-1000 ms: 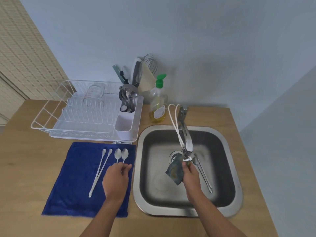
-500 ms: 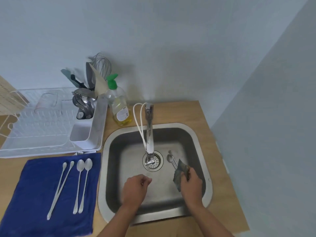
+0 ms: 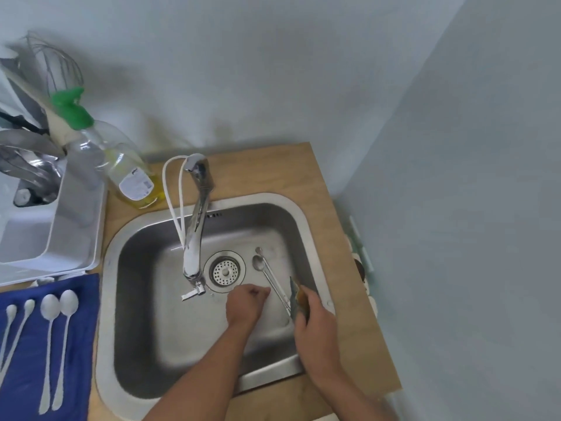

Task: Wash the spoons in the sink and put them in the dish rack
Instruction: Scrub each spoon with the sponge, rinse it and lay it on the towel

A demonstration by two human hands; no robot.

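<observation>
Two metal spoons (image 3: 267,270) lie on the floor of the steel sink (image 3: 142,268), right of the drain. My left hand (image 3: 246,303) hovers inside the sink with its fingers curled, close to the spoon handles; I cannot tell whether it touches them. At the sink's right side my right hand (image 3: 314,325) grips a dark sponge (image 3: 297,299). Several white spoons (image 3: 53,311) lie on the blue towel (image 3: 76,344) at the left. The white dish rack (image 3: 60,226) stands at the left edge with utensils in its holder.
The faucet (image 3: 195,220) reaches over the sink, with a white hose looped beside it. A dish soap bottle (image 3: 121,165) with a green cap stands behind the sink's left corner. Walls close in behind and at the right.
My left hand moved from the towel into the sink, toward the spoons by the drain. My right hand with the sponge shifted to the sink's right side. The view swung right.
</observation>
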